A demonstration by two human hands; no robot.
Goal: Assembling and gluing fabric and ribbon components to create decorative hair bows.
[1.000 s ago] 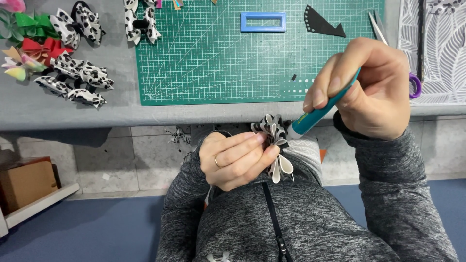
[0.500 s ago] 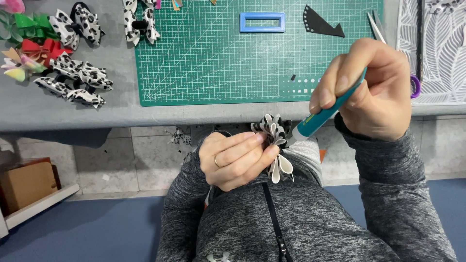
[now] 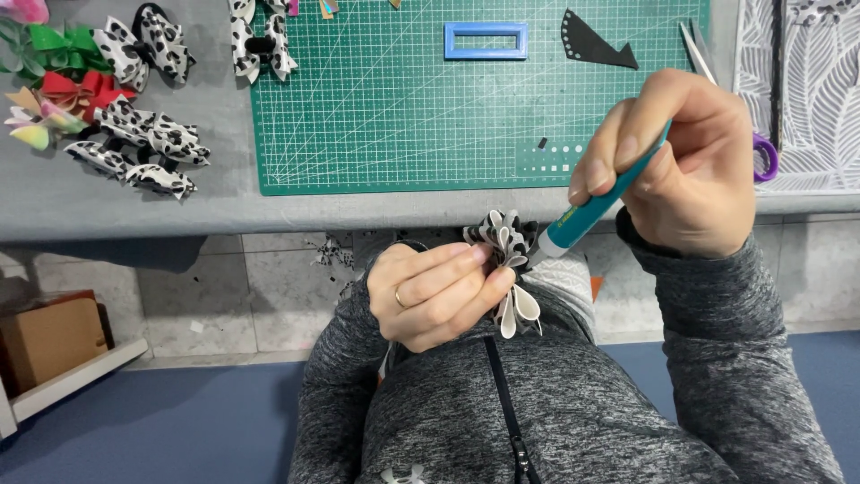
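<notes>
My left hand point(image 3: 436, 294) pinches a folded black-and-white spotted ribbon bow point(image 3: 507, 246) in front of my chest, below the table edge. Its white looped tails point(image 3: 517, 309) hang under my fingers. My right hand point(image 3: 683, 166) grips a teal pen-shaped tool point(image 3: 596, 212), held at a slant with its tip touching the bow's right side. A ring shows on one left finger.
A green cutting mat point(image 3: 403, 99) lies on the grey table point(image 3: 116, 202) with a blue rectangular frame point(image 3: 485, 40) and a black triangular piece point(image 3: 593, 42). Several finished spotted bows point(image 3: 143, 148) and coloured ones point(image 3: 63, 90) lie at left. Purple-handled scissors point(image 3: 761, 157) at right. Cardboard box point(image 3: 49, 336) on the floor.
My right hand has shifted slightly up and to the right with the teal tool; the tool's tip stays at the bow. My left hand holds still.
</notes>
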